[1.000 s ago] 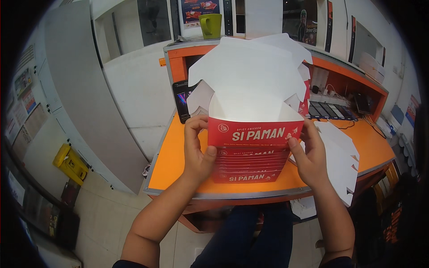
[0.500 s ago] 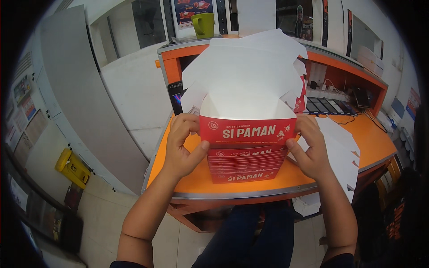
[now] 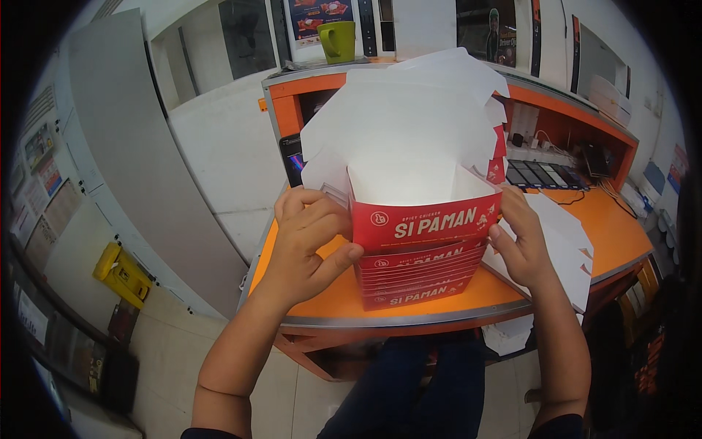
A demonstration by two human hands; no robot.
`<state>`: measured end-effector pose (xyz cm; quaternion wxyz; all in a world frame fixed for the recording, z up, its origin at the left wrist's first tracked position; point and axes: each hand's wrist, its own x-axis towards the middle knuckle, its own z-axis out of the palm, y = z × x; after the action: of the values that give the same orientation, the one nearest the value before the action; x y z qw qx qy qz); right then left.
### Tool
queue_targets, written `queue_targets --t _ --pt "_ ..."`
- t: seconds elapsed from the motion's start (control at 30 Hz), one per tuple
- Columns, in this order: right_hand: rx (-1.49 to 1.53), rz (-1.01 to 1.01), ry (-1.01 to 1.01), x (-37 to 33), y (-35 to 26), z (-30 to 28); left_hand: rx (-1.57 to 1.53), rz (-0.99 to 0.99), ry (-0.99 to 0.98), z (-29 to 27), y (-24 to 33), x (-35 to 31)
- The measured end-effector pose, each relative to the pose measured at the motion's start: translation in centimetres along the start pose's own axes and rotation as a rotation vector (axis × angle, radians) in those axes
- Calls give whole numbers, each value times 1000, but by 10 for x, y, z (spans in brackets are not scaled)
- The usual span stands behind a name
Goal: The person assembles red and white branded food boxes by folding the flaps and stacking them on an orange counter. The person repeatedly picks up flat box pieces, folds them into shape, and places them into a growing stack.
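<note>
A red takeaway box (image 3: 428,223) with a white inside stands open on top of a stack of nested red boxes (image 3: 424,276). Its tall white lid flap (image 3: 409,117) rises at the back. My left hand (image 3: 311,238) pinches the box's front left corner, thumb in front and fingers along the side. At the front right corner my right hand (image 3: 523,238) grips the box in the same way. Parts of the fingers are hidden behind the cardboard.
The stack rests on an orange desk (image 3: 610,230) with a grey edge. Flat white cardboard blanks (image 3: 563,245) lie to the right. A phone (image 3: 292,157) leans at the left, and several more phones (image 3: 545,175) lie at the back right. A green mug (image 3: 338,42) stands on the ledge.
The top box and the stack beneath have shifted right and turned a little, their right side now angled upward in view. Both hands have stayed at the box's front corners.
</note>
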<state>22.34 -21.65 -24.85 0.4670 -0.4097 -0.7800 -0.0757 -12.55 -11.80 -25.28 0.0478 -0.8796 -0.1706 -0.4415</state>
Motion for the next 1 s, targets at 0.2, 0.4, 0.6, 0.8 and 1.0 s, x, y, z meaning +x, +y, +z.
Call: queue_targets --t 0.2,0.4,0.6,0.8,1.0 --pt "87 108 15 -4 4 1 1 -41 6 1 8 -2" --pt "93 104 4 -4 10 -1 -88 -41 11 1 6 0" --pt "95 91 23 -2 2 0 -13 -43 45 7 7 -7" --pt "122 94 40 -5 6 3 -55 -5 93 10 8 -13" --pt "131 127 33 -11 9 1 -180 -165 -24 1 18 -2"
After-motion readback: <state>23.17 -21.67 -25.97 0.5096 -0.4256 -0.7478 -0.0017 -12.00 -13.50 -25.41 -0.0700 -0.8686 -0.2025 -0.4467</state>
